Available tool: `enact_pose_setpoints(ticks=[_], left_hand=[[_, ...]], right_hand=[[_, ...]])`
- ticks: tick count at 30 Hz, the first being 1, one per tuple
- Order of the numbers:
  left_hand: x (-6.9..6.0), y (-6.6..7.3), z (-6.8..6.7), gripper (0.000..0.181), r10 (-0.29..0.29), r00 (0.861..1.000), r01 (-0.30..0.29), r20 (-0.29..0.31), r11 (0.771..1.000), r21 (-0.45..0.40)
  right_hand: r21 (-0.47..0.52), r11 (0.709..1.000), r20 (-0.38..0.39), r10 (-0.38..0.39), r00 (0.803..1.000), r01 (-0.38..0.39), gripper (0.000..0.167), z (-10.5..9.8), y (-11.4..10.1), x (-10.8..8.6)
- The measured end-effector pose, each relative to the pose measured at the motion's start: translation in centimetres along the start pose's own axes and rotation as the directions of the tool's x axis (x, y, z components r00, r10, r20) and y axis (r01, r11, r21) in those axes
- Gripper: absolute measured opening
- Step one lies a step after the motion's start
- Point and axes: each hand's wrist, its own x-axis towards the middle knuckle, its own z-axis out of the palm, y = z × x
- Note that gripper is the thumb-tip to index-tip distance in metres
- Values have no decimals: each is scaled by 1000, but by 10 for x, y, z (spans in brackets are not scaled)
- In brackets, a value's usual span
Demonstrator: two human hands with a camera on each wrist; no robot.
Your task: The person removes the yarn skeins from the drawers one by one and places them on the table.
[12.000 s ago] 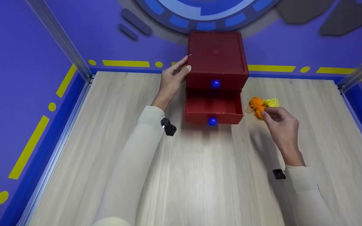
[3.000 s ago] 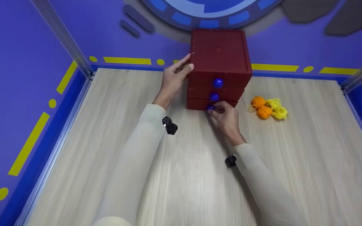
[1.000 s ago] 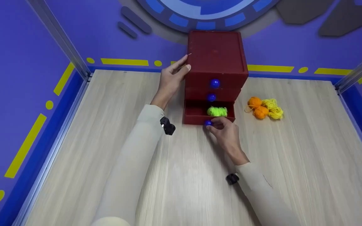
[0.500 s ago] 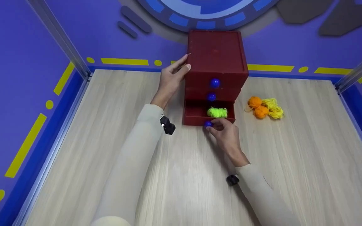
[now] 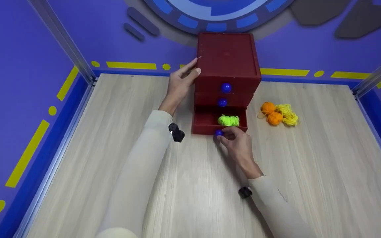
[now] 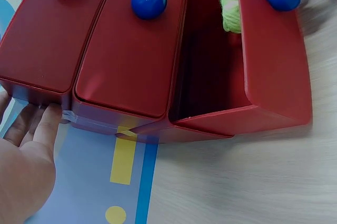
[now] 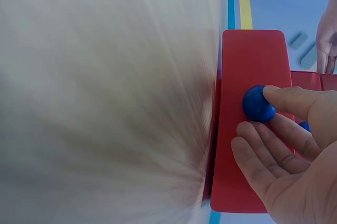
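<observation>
A dark red three-drawer cabinet (image 5: 227, 54) stands against the back wall, a blue ball knob on each drawer. Its bottom drawer (image 5: 203, 128) is pulled out; a bright green yarn bundle (image 5: 229, 120) lies inside, towards the right. My right hand (image 5: 240, 147) pinches the bottom drawer's blue knob (image 7: 257, 104) between thumb and index finger. The top and middle drawers are closed. My left hand (image 5: 180, 86) rests against the cabinet's left side, its fingers (image 6: 48, 126) extended along it.
Right of the cabinet, two orange yarn balls (image 5: 274, 118) and yellow yarn bundles (image 5: 288, 114) sit together on the wood-grain table (image 5: 190, 198). Blue panels (image 5: 137, 49) enclose the back and sides.
The middle drawer, out at first, was closed by 3 s ago. My right hand left the orange yarn, took the bottom knob and drew that drawer forward, revealing green yarn. My left hand stayed.
</observation>
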Motion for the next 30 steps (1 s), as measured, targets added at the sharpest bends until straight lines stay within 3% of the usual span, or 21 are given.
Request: enact_pose_setpoints(ticks=[13,18,25,30], left_hand=[[1,-1,0,46,11,1000,-11,-2,1000,12],[0,-1,-1,47,2,1000,-2,8,1000,24],[1,0,-1,47,-2,1000,1,8,1000,24],[0,0,-1,46,5,1000,-6,10,999,33]], right_hand=[[14,1000,79,-1,997,0,24,-11,-2,2],[34,998,88,-57,994,54,21,-25,-7,5],[9,982,82,-190,978,190,20,-46,-13,17],[-23,975,118,-217,969,221,19,-56,-13,29]])
